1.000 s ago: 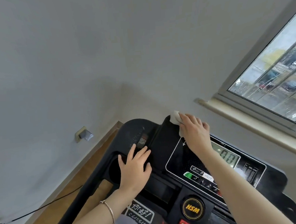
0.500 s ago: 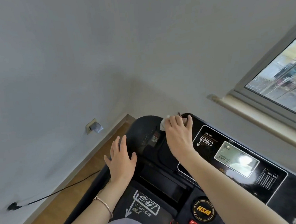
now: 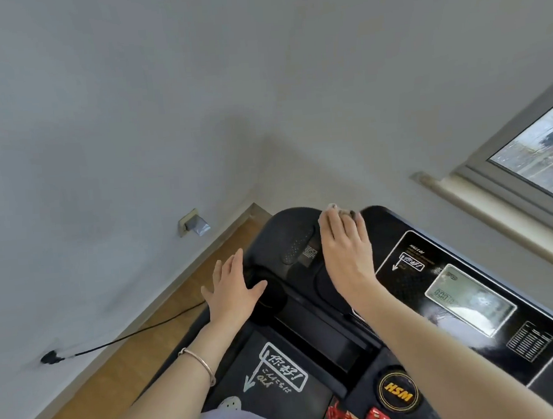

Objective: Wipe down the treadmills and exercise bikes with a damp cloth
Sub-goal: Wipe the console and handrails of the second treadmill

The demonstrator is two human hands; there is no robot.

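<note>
Black plastic made up the treadmill console (image 3: 289, 228), the surface that filled the lower right of the view, with a grey display (image 3: 469, 297) set in its glossy panel and a round yellow HSM badge (image 3: 397, 391) near the bottom edge. Pale grey walls met in a corner just beyond it. A strip of wooden floor (image 3: 85, 396) ran along the left wall, where a socket (image 3: 192, 222) sat low down and a thin black cable (image 3: 139, 331) trailed across the boards. A window (image 3: 539, 148) with a beige sill (image 3: 498, 223) stood at the right.

The right hand (image 3: 345, 253) reached to the console's far edge, its fingers curled down over the cloth (image 3: 334, 208) and holding it against the rim. The left hand (image 3: 233, 291) lay open and spread at the console's left edge, thumb over a round recess (image 3: 268, 300); a thin bracelet (image 3: 199, 365) circled that wrist. Whether the palm pressed down or hovered could not be told.

The far rim sat close to the wall corner, while bare floor lay open to the left of the machine.

Only a small white scrap of the cloth showed past the fingertips, the rest hidden beneath the hand. Glare washed out the display's figures. A red clip (image 3: 376, 416) was partly cut off at the bottom, and the treadmill's right side ran out of view.
</note>
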